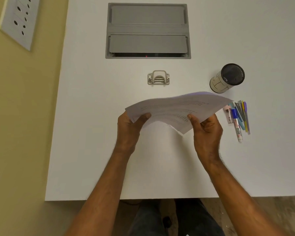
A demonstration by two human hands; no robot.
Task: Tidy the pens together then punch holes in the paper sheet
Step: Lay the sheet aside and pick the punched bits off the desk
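A printed paper sheet hangs in the air above the white desk, bowed upward in the middle. My left hand pinches its near left edge, thumb on top. My right hand pinches its near right part, thumb on top as well. A small metal hole punch stands on the desk beyond the sheet, apart from it. Several pens and markers lie side by side in one bunch at the right, next to the sheet's right corner.
A round pen holder with a dark opening stands behind the pens. A grey cable-box lid is set into the desk at the back. A wall socket plate is at the far left. The desk's front edge runs below my forearms.
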